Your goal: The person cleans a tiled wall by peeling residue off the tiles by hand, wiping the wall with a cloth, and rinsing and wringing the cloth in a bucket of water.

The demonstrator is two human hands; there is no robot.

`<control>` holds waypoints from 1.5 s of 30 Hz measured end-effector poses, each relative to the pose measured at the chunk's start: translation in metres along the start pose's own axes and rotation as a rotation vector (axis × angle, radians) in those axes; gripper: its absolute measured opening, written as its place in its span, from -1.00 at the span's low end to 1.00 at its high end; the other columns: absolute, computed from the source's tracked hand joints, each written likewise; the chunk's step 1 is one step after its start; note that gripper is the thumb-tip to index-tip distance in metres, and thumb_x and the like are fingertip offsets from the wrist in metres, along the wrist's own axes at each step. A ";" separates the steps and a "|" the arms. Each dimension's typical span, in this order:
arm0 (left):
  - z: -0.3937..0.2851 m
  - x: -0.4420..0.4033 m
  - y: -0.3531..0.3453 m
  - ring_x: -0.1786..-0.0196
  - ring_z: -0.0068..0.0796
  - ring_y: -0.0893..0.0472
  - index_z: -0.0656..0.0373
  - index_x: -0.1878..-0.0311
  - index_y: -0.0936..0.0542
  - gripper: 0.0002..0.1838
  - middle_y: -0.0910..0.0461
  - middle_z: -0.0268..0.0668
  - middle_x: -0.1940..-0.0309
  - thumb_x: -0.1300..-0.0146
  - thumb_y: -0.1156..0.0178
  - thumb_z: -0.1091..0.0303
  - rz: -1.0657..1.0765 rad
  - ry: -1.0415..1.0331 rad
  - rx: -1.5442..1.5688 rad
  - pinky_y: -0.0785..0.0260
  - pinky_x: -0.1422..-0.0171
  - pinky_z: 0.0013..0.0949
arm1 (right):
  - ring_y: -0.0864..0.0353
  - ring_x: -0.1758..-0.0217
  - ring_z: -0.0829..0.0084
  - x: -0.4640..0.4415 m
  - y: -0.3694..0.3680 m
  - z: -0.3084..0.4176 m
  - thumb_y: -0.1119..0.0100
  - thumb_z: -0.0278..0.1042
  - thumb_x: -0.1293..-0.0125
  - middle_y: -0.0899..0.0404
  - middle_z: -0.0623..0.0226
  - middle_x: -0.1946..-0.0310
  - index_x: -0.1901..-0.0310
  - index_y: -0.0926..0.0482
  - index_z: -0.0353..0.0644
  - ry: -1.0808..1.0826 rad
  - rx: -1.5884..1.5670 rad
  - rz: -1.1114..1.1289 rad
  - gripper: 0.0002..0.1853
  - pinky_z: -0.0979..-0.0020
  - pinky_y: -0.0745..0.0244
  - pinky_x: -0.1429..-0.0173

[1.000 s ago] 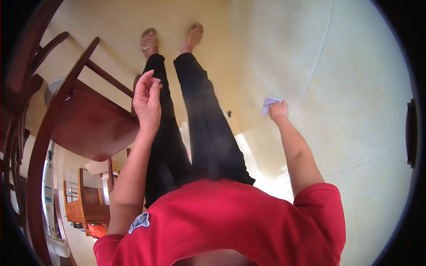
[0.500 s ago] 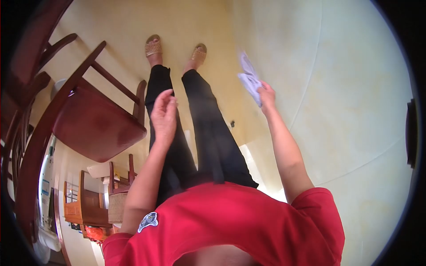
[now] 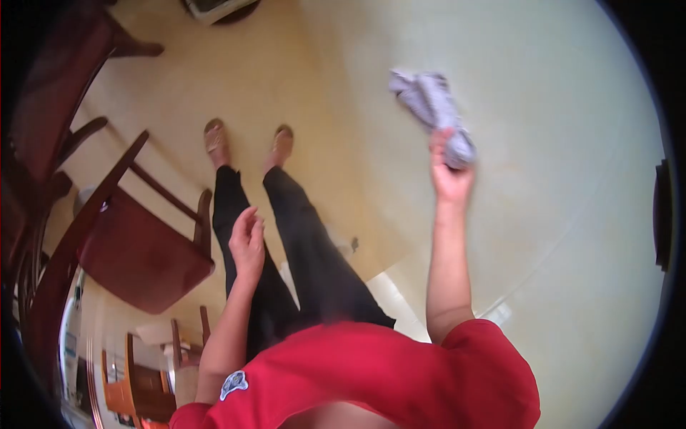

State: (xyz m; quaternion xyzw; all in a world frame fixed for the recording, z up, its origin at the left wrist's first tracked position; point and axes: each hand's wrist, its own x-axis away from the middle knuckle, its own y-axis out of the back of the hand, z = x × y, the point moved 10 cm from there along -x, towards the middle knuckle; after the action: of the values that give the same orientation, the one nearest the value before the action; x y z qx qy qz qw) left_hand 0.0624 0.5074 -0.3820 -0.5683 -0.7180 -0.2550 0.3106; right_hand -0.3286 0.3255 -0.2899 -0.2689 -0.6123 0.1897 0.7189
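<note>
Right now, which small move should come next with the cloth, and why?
Perhaps bring the left hand to the loose end of the cloth to help spread it: the cloth looks bunched in the right hand, with part of it sticking out, and the left hand appears empty.

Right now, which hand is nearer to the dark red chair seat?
The left. The left hand is beside the chair seat, apart from it; the right hand is farther away, out past the legs, holding a cloth.
</note>
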 end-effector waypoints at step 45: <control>-0.053 -0.047 -0.078 0.17 -0.57 -0.48 0.23 -0.12 -0.41 -0.62 -0.51 -0.35 0.17 -0.27 -0.09 0.30 0.233 0.037 0.132 -0.35 0.07 -0.50 | -0.45 -0.15 0.26 0.000 0.025 -0.094 -0.11 -0.32 -0.11 -0.40 0.18 -0.14 -0.21 -0.26 -0.22 -0.046 0.981 0.085 -0.41 0.21 -0.39 -0.20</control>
State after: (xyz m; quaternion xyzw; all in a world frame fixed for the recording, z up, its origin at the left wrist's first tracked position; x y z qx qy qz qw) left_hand 0.0026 0.4209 -0.3814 -0.6215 -0.6564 -0.1799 0.3879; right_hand -0.2353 0.3303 -0.3150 0.0807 -0.4551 0.4907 0.7387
